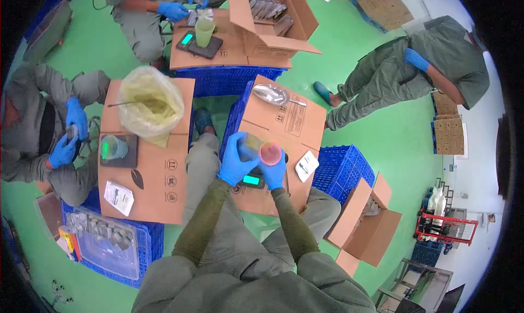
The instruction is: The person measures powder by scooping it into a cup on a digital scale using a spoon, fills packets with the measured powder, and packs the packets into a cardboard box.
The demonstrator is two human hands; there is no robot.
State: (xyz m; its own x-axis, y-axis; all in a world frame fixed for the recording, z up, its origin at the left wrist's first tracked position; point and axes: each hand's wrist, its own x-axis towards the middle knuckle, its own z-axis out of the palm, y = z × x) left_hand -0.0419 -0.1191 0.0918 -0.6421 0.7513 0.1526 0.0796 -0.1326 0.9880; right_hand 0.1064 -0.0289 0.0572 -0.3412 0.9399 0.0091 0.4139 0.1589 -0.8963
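Note:
My gloved right hand (pixel 275 173) is closed round a pink cup (pixel 270 153), its round mouth turned up toward me. Close beside it, my gloved left hand (pixel 236 163) grips a blurred, see-through yellowish item (pixel 251 144) whose kind I cannot make out. Below both hands, partly covered by them, a dark digital scale (pixel 252 180) with a lit green display sits on the cardboard. A metal scoop (pixel 271 94) lies on the far part of the cardboard top (pixel 262 118). To the right of my right hand is a white printed packet or card (pixel 307 166).
An open carton (pixel 360 225) and a blue crate (pixel 345 168) stand at right. On the left table (pixel 158 198) are a yellowish plastic bag (pixel 150 103), another scale and a cup (pixel 113 147). Two co-workers sit at left and top; a person (pixel 431 62) stands at right.

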